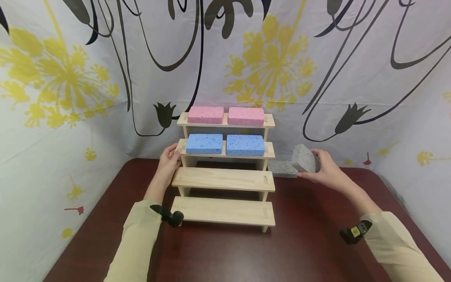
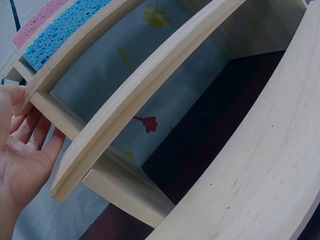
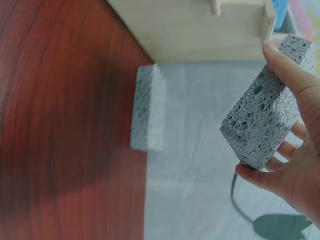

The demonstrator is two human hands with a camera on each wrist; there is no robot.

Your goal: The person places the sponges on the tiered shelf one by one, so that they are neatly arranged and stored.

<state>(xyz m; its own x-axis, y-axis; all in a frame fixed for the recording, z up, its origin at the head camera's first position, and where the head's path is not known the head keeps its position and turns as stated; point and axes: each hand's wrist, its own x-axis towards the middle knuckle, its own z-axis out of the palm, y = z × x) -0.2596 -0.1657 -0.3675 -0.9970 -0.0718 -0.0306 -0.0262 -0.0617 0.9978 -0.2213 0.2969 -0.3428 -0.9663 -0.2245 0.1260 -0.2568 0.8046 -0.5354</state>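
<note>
A stepped wooden display rack stands on the dark table. Two pink sponges lie side by side on its top step, and two blue sponges on the step below. My left hand grips the left end of the blue sponges' step; in the left wrist view its fingers reach under the plank. Off the rack's right side, my right hand holds a tilted grey sponge between thumb and fingers, raised above the table. Another grey sponge lies on the table beside the rack, partly hidden behind the held one.
The reddish-brown table extends in front of the rack and to both sides. A white cloth with yellow flowers and dark stems hangs behind and at both sides. Each wrist wears a small black camera on a strap.
</note>
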